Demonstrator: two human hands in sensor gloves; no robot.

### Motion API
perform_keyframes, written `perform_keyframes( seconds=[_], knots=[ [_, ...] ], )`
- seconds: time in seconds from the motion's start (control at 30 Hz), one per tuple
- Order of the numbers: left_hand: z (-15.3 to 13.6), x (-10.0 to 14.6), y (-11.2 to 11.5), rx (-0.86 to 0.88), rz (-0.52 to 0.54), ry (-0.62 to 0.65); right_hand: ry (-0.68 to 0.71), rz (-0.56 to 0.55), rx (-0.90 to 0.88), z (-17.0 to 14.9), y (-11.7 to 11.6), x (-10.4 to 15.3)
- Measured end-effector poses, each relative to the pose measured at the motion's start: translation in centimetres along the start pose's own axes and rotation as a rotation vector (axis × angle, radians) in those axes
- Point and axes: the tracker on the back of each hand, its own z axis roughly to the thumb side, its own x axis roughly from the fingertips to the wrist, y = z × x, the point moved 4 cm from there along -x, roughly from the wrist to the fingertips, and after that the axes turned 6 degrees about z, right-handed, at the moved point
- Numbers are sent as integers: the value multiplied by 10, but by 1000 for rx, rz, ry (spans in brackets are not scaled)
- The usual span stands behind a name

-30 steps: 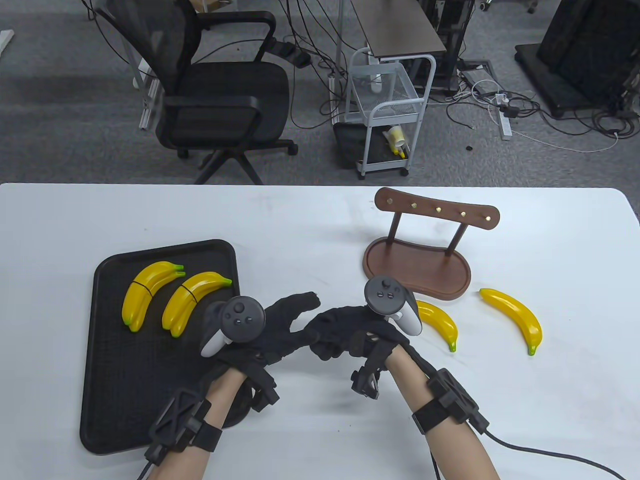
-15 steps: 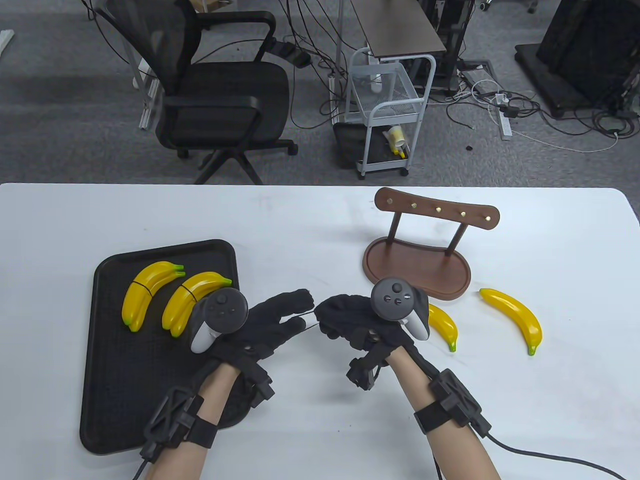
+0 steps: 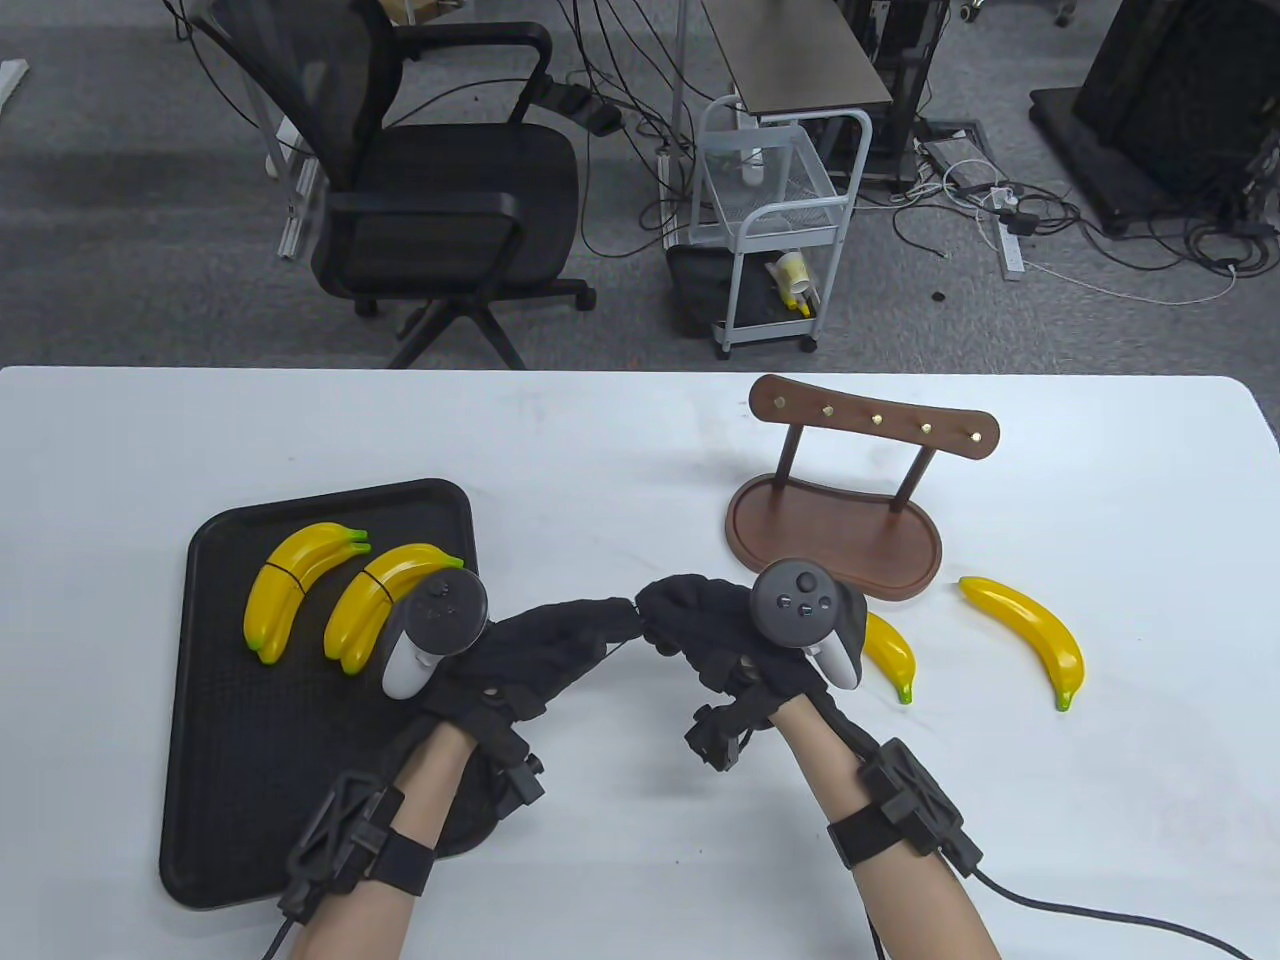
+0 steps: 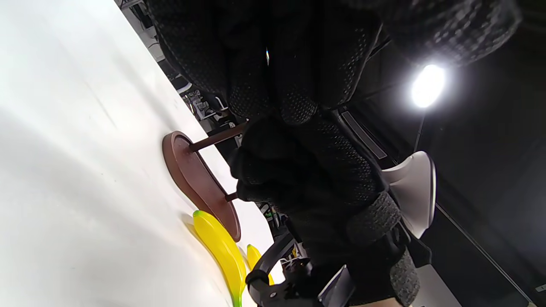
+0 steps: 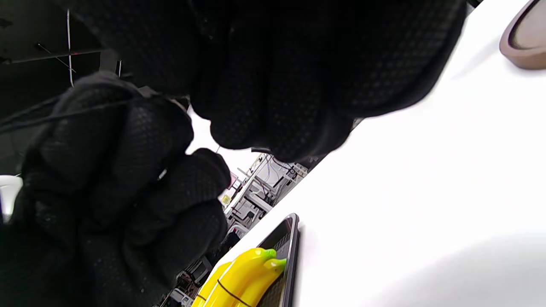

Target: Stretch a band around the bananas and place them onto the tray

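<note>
Black band (image 3: 622, 650), thin as thread, is stretching between your hands.
Both hands' fingers (image 3: 665, 615) are pinching it; be widening the loop evenly before reaching right of your fingers for the loose bananas (image 3: 1030, 635); the tray (image 3: 215, 760) is lying left.

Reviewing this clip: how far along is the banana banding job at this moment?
Done: two banded banana pairs already lie on the black tray. In hand: the left hand and right hand meet above the table, a thin black band between their fingers. Left: two loose bananas by the wooden stand, not yet banded or moved.
</note>
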Motion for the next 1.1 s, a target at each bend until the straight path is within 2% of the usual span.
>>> perform_keyframes(
  seconds=[0.57,0.7,1.1],
  knots=[
    [0,0,0,97,-17,2,38,152,-126,-9,-20,-4],
    [1,0,-3,141,-13,10,63,158,-214,-6,-21,-4],
    [4,0,-5,68,-15,3,47,141,-168,-11,-16,-2]
  ],
)
